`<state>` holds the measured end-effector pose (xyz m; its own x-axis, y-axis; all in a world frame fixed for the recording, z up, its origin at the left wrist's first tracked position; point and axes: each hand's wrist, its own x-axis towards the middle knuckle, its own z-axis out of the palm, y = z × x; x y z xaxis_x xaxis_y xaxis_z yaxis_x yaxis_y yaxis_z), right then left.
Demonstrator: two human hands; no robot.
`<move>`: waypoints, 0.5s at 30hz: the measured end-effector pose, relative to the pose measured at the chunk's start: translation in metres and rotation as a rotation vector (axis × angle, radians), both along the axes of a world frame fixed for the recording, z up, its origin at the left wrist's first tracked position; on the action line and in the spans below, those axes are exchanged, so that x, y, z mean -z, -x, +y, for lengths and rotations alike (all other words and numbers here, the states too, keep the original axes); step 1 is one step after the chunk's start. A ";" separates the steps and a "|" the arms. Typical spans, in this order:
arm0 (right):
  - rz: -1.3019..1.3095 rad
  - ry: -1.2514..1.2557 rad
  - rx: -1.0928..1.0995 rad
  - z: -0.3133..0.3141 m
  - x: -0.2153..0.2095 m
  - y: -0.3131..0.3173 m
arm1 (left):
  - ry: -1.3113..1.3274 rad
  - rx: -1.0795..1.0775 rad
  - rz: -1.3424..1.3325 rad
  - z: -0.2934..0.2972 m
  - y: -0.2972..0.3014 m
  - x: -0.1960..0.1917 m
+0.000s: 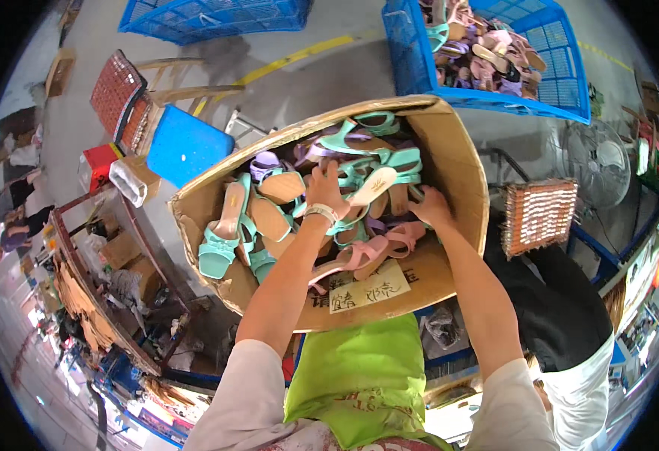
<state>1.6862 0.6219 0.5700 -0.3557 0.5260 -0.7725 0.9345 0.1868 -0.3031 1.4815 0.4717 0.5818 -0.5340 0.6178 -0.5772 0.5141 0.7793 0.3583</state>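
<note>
A large cardboard box (461, 158) in front of me holds a jumbled heap of heeled sandals. Among them are a mint green sandal (220, 248) at the left, a purple sandal (265, 164) and a pink sandal (367, 252) near the front wall. My left hand (325, 194), with a band at its wrist, rests in the middle of the heap, fingers spread over sandals. Inside the box's right side, my right hand (432, 208) reaches down beside the sandals with its fingers apart; their tips are partly hidden. Neither hand visibly grips a sandal.
A blue crate (412, 75) full of sandals stands at the far right, another blue crate (216, 22) at the far left. A blue stool (186, 146) and a woven-seat chair (122, 94) are left. Right are a woven seat (540, 214), a fan (598, 161) and another person (570, 316).
</note>
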 end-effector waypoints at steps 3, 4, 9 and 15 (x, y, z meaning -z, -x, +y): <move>-0.039 0.070 -0.013 -0.001 0.029 0.001 | -0.088 -0.007 -0.083 -0.020 0.024 0.015; -0.055 0.067 -0.040 0.001 0.041 0.001 | -0.078 -0.030 -0.153 -0.027 0.032 0.017; -0.140 -0.020 -0.069 0.004 0.059 0.011 | -0.284 -0.012 -0.449 -0.063 0.062 -0.012; 0.074 0.282 -0.121 0.003 0.083 0.009 | -0.171 0.163 -0.277 -0.073 0.061 0.008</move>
